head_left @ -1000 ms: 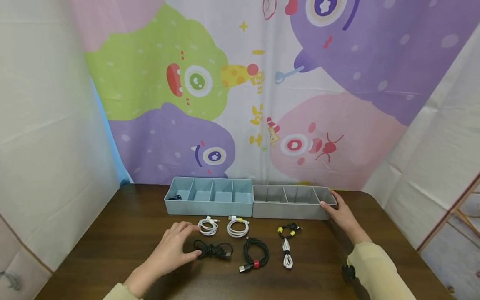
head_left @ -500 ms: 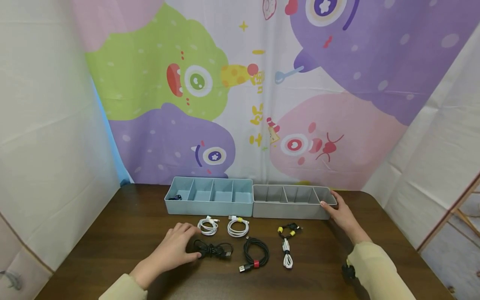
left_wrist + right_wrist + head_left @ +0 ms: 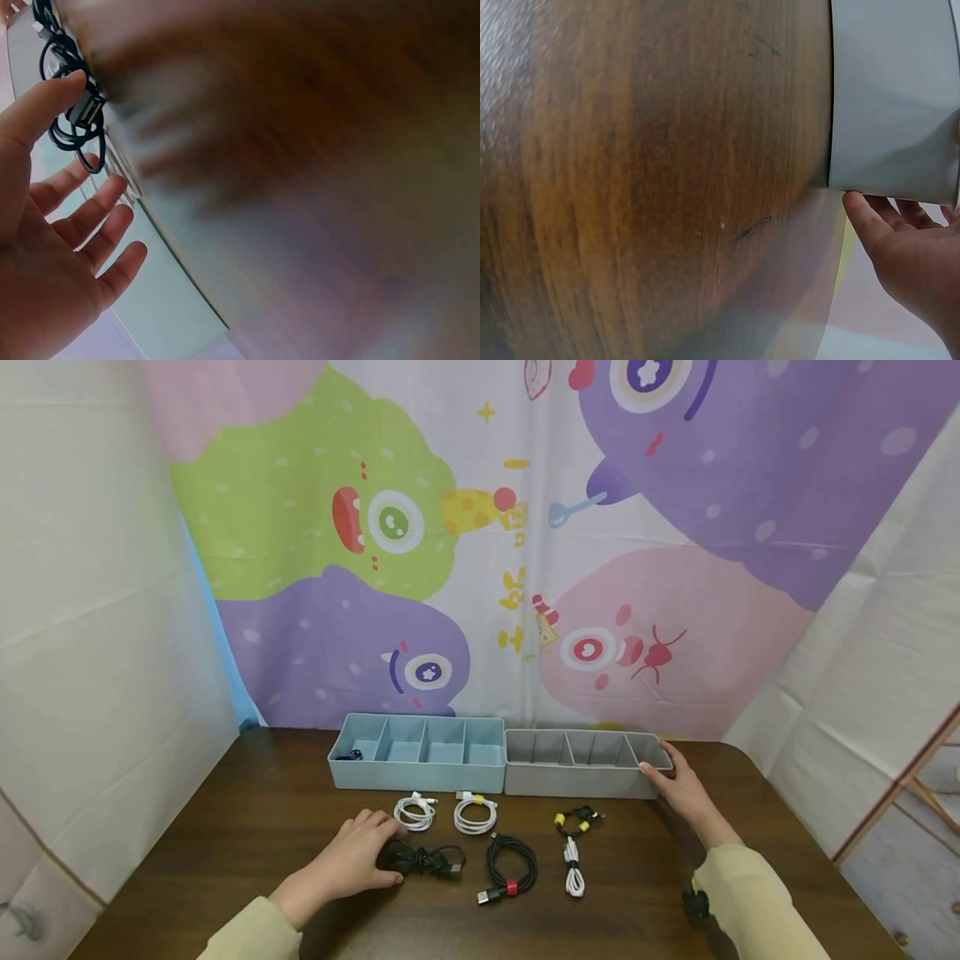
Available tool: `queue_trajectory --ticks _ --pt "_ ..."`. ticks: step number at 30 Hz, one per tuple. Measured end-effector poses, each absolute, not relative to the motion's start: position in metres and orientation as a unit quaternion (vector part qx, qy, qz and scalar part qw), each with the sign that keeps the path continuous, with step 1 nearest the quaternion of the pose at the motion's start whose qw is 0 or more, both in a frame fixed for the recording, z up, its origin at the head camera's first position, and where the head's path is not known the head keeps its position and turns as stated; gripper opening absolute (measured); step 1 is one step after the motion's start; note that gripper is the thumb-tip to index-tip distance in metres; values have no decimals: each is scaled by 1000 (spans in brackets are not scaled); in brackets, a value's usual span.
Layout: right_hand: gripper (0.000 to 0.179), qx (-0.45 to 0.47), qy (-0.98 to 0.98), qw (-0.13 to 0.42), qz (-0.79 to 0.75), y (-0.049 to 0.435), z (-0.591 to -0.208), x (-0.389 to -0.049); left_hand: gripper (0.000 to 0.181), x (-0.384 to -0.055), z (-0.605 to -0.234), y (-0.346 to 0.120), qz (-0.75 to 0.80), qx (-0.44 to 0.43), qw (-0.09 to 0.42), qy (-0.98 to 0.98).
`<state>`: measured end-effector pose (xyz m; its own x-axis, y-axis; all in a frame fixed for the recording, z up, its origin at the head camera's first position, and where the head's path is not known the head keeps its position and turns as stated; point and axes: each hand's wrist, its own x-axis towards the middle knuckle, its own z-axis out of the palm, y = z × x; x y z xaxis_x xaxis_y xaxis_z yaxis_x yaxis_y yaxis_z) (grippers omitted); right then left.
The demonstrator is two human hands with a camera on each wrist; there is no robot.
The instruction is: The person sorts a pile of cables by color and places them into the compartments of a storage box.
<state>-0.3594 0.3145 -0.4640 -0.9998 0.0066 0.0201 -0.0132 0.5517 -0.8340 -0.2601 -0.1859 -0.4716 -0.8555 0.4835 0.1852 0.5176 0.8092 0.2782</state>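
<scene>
My left hand (image 3: 351, 860) is at the left end of a bundled black USB cable (image 3: 424, 860) on the table. In the left wrist view the thumb lies over the cable bundle (image 3: 64, 60), while the fingers (image 3: 97, 214) are spread apart and relaxed. My right hand (image 3: 686, 789) holds the right end of a grey divided storage box (image 3: 581, 782), thumb at the front rim and fingers round the end wall. In the right wrist view fingertips (image 3: 853, 201) touch that end wall.
A light blue divided box (image 3: 416, 777) adjoins the grey one and has a dark cable (image 3: 351, 755) in its left compartment. Two coiled white cables (image 3: 415, 812), a black cable with a red tie (image 3: 512, 887), a white bundle (image 3: 574, 872) and a short yellow-banded black cable (image 3: 577, 820) lie in front.
My left hand has moved slightly right and closer over the left end of the black cable. The right hand stays on the grey box.
</scene>
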Motion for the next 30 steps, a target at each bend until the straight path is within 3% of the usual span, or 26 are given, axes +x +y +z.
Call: queue_trajectory --ticks 16,30 --pt "80 -1 -885 10 466 315 -463 -358 28 -263 -475 -189 -145 -292 37 -945" --pt "80 1 -886 13 463 314 -464 -359 28 -263 -476 -191 -154 -298 41 -941"
